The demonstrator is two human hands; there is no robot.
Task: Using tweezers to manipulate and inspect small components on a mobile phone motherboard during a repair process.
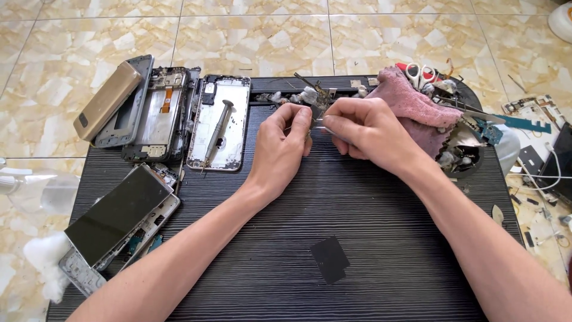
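1. Both hands meet at about twelve o'clock on the dark ridged work board (357,238). The left hand (280,149) has its fingers curled shut around a small part (314,110), which is mostly hidden, so what it is cannot be told.
2. The right hand (366,131) pinches a thin metal tool, seemingly tweezers (325,126), with its tip at the small part between the two thumbs.
3. At ten o'clock lie several opened phone frames (158,116); one pale back shell (219,122) has a screwdriver (217,128) resting on it.
4. At eight o'clock a phone with a dark screen (116,214) lies over more stripped frames.
5. At two o'clock a pink rag (411,104) sits against scissors (420,73) and a heap of loose scrap pieces (462,155).
6. A small black square pad (329,258) lies at six o'clock, apart from both hands.
7. Judging by this, several phones are already taken apart; the fine work on the small part is under way, and no phone looks put together again.
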